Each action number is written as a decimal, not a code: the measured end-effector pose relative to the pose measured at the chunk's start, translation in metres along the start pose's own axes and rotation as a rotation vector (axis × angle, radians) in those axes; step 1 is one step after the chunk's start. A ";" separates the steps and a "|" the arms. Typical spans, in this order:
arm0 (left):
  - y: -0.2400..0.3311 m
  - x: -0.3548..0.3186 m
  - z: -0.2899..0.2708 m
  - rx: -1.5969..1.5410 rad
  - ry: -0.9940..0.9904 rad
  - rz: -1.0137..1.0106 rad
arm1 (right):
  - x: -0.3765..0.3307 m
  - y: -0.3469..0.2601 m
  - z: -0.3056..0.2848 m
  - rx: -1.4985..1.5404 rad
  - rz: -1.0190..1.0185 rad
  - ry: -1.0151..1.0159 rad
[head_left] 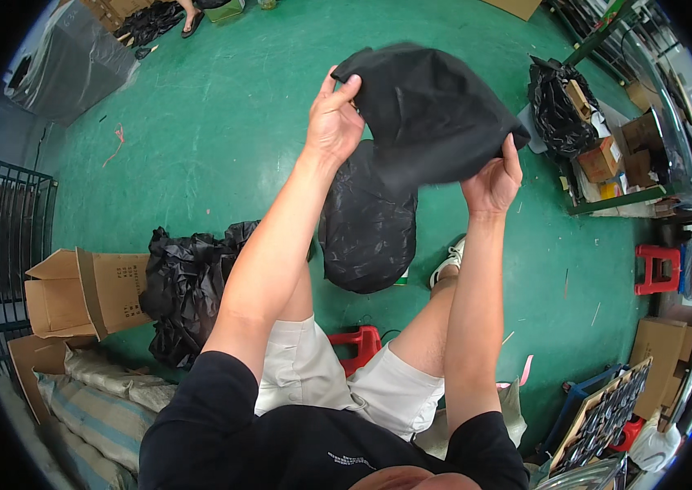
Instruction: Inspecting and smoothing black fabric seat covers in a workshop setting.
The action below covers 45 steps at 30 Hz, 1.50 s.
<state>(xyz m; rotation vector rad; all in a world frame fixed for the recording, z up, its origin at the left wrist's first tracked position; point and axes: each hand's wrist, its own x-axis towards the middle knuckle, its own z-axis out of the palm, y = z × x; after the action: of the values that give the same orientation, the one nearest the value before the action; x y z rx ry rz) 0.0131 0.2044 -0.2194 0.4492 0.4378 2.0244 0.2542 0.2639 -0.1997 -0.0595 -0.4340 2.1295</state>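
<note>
- The person is sitting on a low red stool (360, 343) and holding a black cloth (428, 114) up in the air in front of them, above the green floor (199, 122).
- The left hand (332, 122) is pinching the cloth's upper left corner, thumb on the near side and fingers curled behind, so that corner is staying high.
- The right hand (493, 181) is gripping the lower right edge from beneath, fingers closed over the fabric; holding at two opposite points is keeping the piece spread rather than bunched.
- The cloth is looking slightly blurred and is hanging in soft folds between the two hands, touching nothing else.
- Directly below it, a full black bag (366, 224) is lying on the floor between the person's knees, close enough to reach without getting up.
- A second crumpled black plastic bag (187, 286) is sitting by the left leg, beside an open cardboard box (76, 294) lying on its side.
- A shelf with small boxes (607, 163) is standing well apart on the right.
</note>
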 end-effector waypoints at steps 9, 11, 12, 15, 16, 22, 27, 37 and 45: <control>-0.025 0.016 -0.173 0.353 0.636 -0.294 | 0.026 0.073 -0.136 -0.363 0.314 0.527; -0.037 -0.012 -0.208 0.525 0.968 -0.446 | 0.006 0.087 -0.187 -0.488 0.431 0.754; -0.051 -0.026 -0.213 0.566 1.083 -0.370 | -0.003 0.085 -0.215 -0.512 0.473 0.914; -0.119 -0.059 -0.153 0.781 1.170 -0.451 | -0.046 0.039 -0.287 -0.788 0.371 1.180; -0.098 -0.071 -0.183 0.749 1.195 -0.434 | -0.040 0.072 -0.254 -0.770 0.490 1.107; -0.107 -0.111 -0.218 0.715 1.148 -0.533 | -0.039 0.067 -0.221 -0.768 0.539 1.037; -0.101 -0.141 -0.201 0.894 1.066 -0.722 | -0.054 0.076 -0.197 -1.299 0.735 1.041; -0.106 -0.211 -0.233 1.520 1.101 -0.623 | -0.079 0.071 -0.201 -1.603 1.471 0.692; -0.100 -0.241 -0.252 1.218 1.053 -0.422 | -0.132 0.107 -0.212 -1.735 1.082 0.837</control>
<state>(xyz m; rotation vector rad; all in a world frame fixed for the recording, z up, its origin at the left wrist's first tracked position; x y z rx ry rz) 0.0746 0.0073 -0.5178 -0.0915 2.2167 1.2155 0.2874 0.1626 -0.4492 -2.4245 -1.7802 1.5794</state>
